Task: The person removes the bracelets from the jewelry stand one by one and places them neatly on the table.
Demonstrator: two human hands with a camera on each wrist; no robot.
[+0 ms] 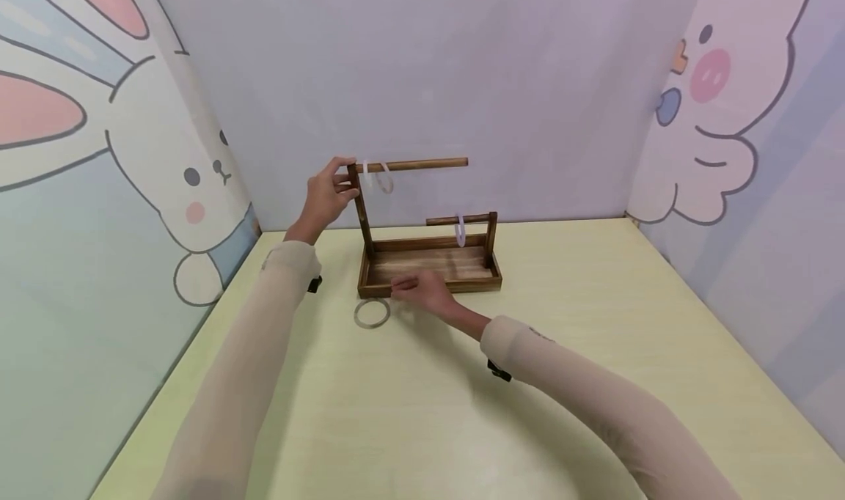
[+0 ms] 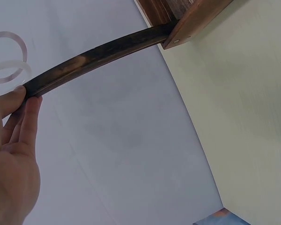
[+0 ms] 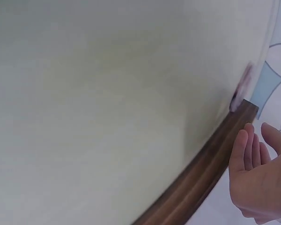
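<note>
My left hand (image 1: 328,196) pinches the top of the tall post (image 1: 363,218) of a wooden ring stand between thumb and fingers, as the left wrist view also shows. Two pale rings, a white one (image 1: 367,174) and a translucent one (image 1: 389,183), hang on the upper bar near that post. A lilac ring (image 1: 461,236) hangs on the short lower bar. My right hand (image 1: 425,292) is at the tray's front rim (image 1: 475,287), fingers relaxed and holding nothing. Left of its fingertips, a greyish ring (image 1: 372,327) lies flat on the table; its edge shows blurred in the right wrist view.
The stand's tray (image 1: 429,265) sits on the pale yellow table (image 1: 409,412), toward the back wall (image 1: 422,67). The upper bar's right end (image 1: 466,162) is free. Walls with cartoon animals (image 1: 191,177) stand on the left and right.
</note>
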